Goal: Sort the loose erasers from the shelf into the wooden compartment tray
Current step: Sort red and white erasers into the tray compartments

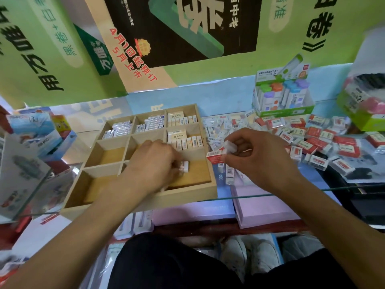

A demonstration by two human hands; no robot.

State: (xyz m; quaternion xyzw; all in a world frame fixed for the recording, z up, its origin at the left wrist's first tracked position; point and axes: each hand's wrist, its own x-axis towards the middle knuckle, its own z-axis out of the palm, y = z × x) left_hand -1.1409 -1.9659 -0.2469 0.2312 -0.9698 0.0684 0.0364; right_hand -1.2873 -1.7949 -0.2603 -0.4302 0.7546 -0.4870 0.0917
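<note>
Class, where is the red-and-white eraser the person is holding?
The red-and-white eraser is in the right hand, just right of the wooden compartment tray.

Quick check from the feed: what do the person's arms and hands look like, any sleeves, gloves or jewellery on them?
Both forearms are bare to the frame edge: no sleeves, gloves or watch visible. The left hand seems to carry a thin ring on one finger, though it is too small to be sure. The right hand shows no ring. Dark trousers show below.

Green printed posters [208, 28] cover the wall behind a blue shelf [225, 94], with a glass edge [291, 193] in front.
</note>
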